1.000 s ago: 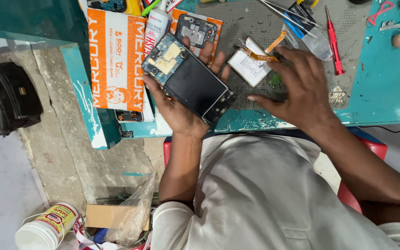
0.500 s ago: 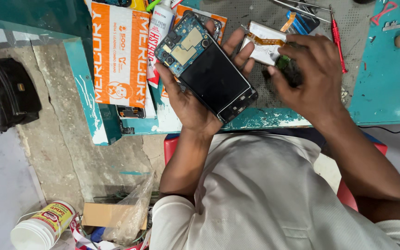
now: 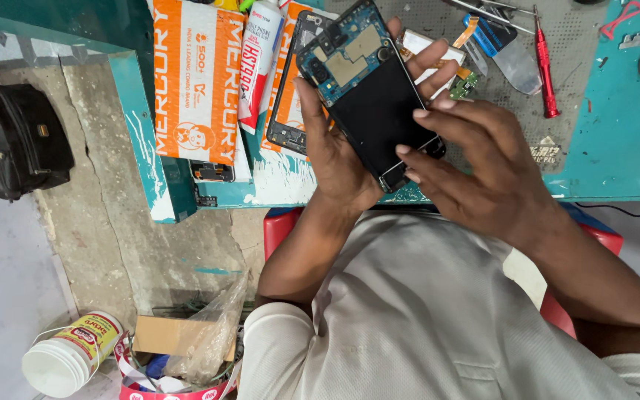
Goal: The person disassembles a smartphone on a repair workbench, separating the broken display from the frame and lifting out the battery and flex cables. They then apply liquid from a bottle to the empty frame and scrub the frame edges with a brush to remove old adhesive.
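Raised phone (image 3: 368, 89) now covers more teal workbench (image 3: 616, 148).

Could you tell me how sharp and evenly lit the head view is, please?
Head view: even, soft light; the opened phone and both hands, left hand and right hand, look sharp; no strong glare or hard shadows; bench edges bow slightly toward the corners.
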